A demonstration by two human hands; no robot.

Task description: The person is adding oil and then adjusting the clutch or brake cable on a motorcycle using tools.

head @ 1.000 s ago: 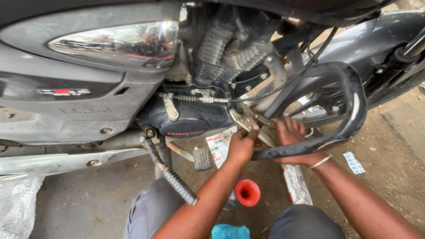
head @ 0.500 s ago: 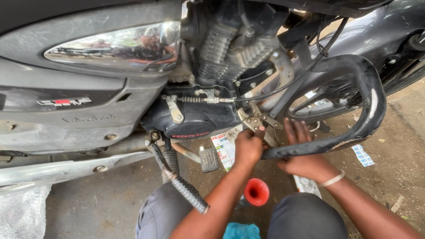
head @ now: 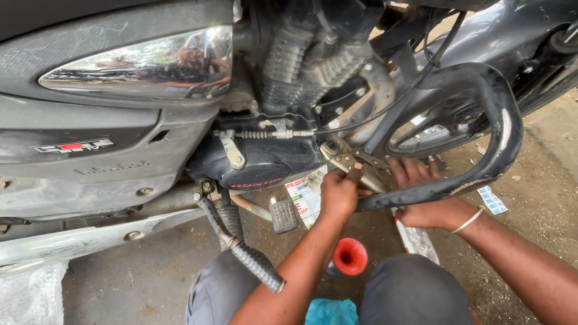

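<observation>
I squat beside a dark motorcycle engine (head: pixel 265 162). My left hand (head: pixel 338 195) grips a handle of metal pliers (head: pixel 348 157), whose jaws point at the lower right of the engine cover, just below the clutch cable (head: pixel 271 133). My right hand (head: pixel 421 189) lies under the black crash guard bar (head: pixel 500 132), fingers spread, their tips beside the ends of the pliers' handles. A thin bangle circles that wrist. Whether the jaws hold anything is hidden.
A kick-start lever (head: pixel 253 265) juts toward my left knee, with a foot pedal (head: pixel 283 215) beside it. On the ground lie a red funnel (head: pixel 350 256), a printed leaflet (head: pixel 304 195), a plastic packet (head: pixel 415 238), a small sachet (head: pixel 492 200) and a blue cloth (head: pixel 331 313).
My right hand's fingers have gone from curled at the guard bar to spread out beside the pliers. My left hand stays on the pliers, and the view has drifted down and right.
</observation>
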